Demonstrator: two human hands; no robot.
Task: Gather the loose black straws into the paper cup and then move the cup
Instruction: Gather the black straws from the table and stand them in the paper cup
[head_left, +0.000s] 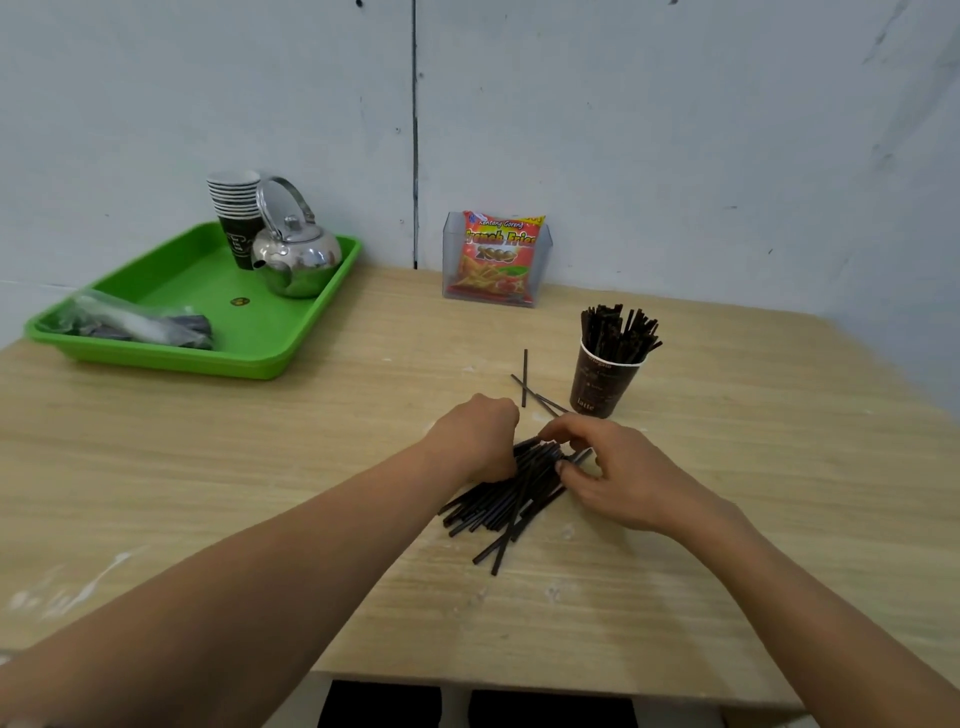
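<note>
against a pale wall, both hands are working on the tabletop (260, 493): left hand (475, 434) and right hand (605, 470) are gripping the straw bundle (504, 499) between them; paper cup (602, 384) is standing just beyond the right hand, next calling for a lift into it.

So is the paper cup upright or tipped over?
Upright: the paper cup stands on its base, straws sticking out the top.

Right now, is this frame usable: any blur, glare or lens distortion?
Head view: light even, shadows faint; glare only on the kettle; table edges bow from the wide lens; the bag in the tray is smeared; straws and cup are sharp enough.
</note>
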